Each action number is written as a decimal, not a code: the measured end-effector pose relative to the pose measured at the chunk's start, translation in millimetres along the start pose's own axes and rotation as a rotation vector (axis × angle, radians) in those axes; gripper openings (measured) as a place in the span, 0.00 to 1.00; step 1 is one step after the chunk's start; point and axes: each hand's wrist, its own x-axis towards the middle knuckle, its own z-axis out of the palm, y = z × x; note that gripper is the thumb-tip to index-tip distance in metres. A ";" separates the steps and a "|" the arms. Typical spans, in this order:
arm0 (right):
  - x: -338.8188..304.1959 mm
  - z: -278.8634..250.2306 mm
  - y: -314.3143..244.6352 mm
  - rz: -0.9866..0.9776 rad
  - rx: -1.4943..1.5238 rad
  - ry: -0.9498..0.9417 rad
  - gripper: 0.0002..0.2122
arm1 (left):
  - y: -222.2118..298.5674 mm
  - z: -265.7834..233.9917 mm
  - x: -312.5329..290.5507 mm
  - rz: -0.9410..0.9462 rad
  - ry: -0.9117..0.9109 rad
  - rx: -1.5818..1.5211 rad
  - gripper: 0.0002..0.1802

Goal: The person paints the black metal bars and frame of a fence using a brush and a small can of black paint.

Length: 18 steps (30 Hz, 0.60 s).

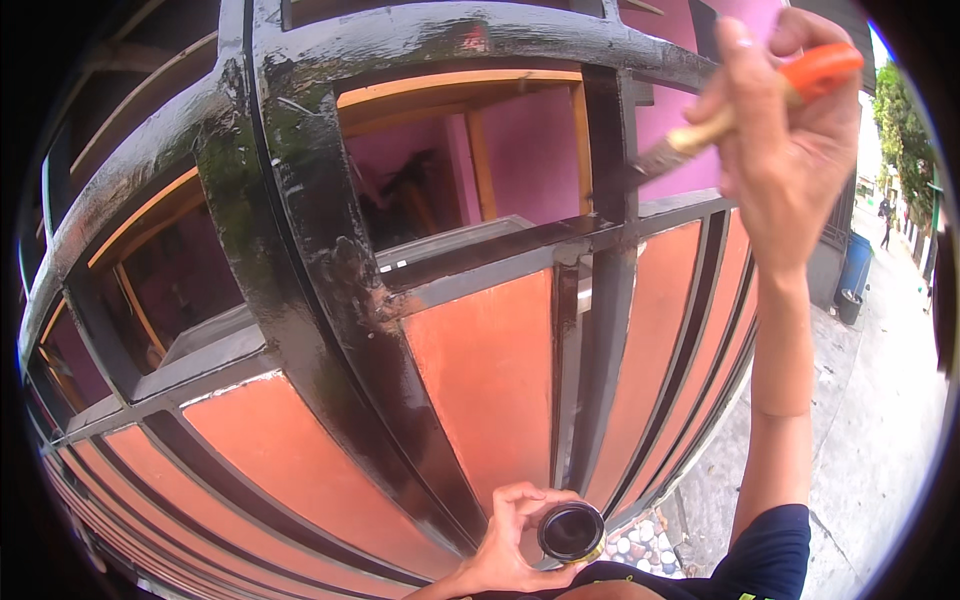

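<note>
My right hand (785,150) is raised at the upper right, closed round a paintbrush (705,132) with an orange-tipped handle. The dark bristles point left, at an upright bar (612,150) of the metal gate; whether they touch it I cannot tell. Low in the middle, my left hand (515,540) grips a small round can (572,530) of dark paint, its open top facing up. In front of me stands the gate, with glossy black bars (315,200) and orange panels (485,370). Bare grey shows on some rails.
Behind the bars are pink walls and wooden frames (480,165). To the right runs a concrete pavement (850,400) with a blue bin (853,268) and a distant person (886,218). Pebbles (640,545) lie at the gate's foot.
</note>
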 end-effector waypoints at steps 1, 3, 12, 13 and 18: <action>-0.5 7.6 7.4 -0.066 -0.050 -0.018 0.08 | -0.8 -2.6 -1.1 0.046 -0.061 0.025 0.48; -8.2 22.4 10.9 0.084 -0.031 -0.099 0.08 | 1.0 -2.7 -1.3 0.061 -0.073 0.038 0.48; 1.7 15.0 3.0 0.060 0.169 -0.018 0.10 | -0.7 12.5 -7.6 0.044 0.012 0.056 0.52; -2.4 19.7 7.2 0.129 0.113 -0.071 0.10 | -1.1 11.9 -8.9 0.105 -0.047 0.071 0.48; -1.5 17.0 2.0 0.082 0.117 -0.179 0.08 | -12.5 10.8 -26.6 0.097 0.016 0.102 0.48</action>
